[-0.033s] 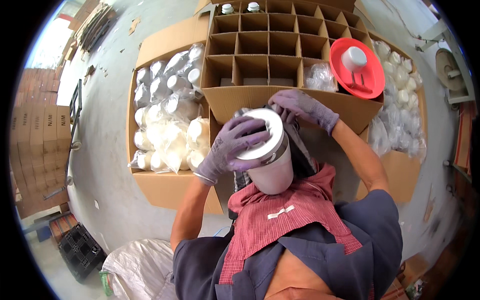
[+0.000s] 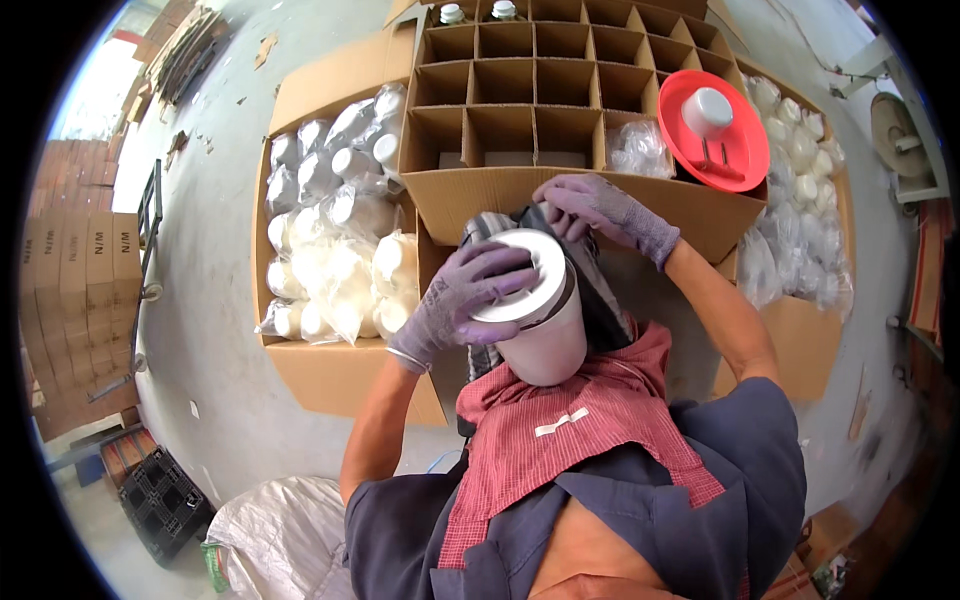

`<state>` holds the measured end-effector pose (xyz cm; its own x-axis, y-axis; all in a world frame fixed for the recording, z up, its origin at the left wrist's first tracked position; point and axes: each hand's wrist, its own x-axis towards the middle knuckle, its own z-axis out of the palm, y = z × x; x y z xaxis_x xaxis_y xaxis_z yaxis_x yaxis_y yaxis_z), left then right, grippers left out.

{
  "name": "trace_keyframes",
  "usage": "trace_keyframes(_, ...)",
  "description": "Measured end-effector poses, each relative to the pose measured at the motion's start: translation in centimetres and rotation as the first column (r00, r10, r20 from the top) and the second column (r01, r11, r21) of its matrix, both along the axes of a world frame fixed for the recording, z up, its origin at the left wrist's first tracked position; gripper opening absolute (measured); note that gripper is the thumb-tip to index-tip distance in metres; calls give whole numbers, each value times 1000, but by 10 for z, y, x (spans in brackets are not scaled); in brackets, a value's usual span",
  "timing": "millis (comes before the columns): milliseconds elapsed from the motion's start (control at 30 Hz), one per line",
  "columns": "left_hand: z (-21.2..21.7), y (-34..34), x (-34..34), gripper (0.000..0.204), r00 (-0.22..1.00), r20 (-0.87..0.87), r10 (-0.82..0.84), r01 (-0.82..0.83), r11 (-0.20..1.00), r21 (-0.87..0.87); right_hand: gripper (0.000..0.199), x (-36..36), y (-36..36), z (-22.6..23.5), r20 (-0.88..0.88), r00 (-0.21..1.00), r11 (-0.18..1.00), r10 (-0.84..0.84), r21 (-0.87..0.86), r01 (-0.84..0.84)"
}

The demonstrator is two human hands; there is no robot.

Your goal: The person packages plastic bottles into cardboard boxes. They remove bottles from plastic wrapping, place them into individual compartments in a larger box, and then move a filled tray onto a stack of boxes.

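Note:
A big white plastic jar [image 2: 545, 345] with a white lid stands tilted on my lap, above a red checked apron [image 2: 570, 430]. My left hand [image 2: 465, 300], in a purple glove, lies spread over the lid and grips it. My right hand [image 2: 600, 210], also gloved, is just behind the jar at the near wall of a divided carton [image 2: 470, 195]. Its fingers curl over a dark striped cloth [image 2: 600, 290]; whether they grip it is unclear.
The divided carton has many empty cells; two small bottles [image 2: 472, 12] stand in far ones. A red dish [image 2: 740, 150] holding a white cap lies on its right. Open cartons of bagged white jars [image 2: 335, 250] flank it. Stacked cartons [image 2: 80, 300], a black crate [image 2: 165, 500] and a white sack [image 2: 270, 540] are at left.

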<state>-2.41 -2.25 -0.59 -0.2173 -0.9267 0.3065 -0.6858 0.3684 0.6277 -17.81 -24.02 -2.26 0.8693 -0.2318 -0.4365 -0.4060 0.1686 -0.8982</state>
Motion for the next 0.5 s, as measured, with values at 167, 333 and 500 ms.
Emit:
trace_keyframes(167,-11,8,-12,60,1000,0,-6,6,997,76,36,1,48,-2,356,889,858,289,-508,-75)
trace_keyframes(333,-8,16,-31,60,990,137,45,-64,989,137,40,5,67,-39,395,729,547,560,-837,33)
trace_keyframes(500,-17,17,-33,59,921,-334,199,-181,980,86,49,3,54,-11,366,811,859,457,-418,-295)
